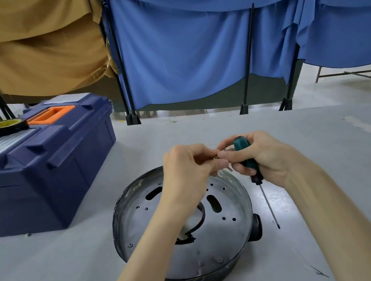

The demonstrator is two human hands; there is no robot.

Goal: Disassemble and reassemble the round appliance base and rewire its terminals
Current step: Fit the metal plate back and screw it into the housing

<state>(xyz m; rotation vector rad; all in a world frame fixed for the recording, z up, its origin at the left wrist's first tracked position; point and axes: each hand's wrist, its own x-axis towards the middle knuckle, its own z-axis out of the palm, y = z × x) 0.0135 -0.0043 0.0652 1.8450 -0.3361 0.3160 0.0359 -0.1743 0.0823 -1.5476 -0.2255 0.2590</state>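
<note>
The grey table (54,270) carries the round appliance base (220,244) near its front middle, perforated metal face up; a dark blue toolbox (41,187) stands on it at the left, apart from the base; pale scuffs (359,123) mark the right side.

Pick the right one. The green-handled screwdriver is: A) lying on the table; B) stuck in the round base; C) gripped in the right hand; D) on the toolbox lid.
C: the right hand grips the screwdriver by its handle, shaft pointing down; the left hand pinches a small metal part.
</note>
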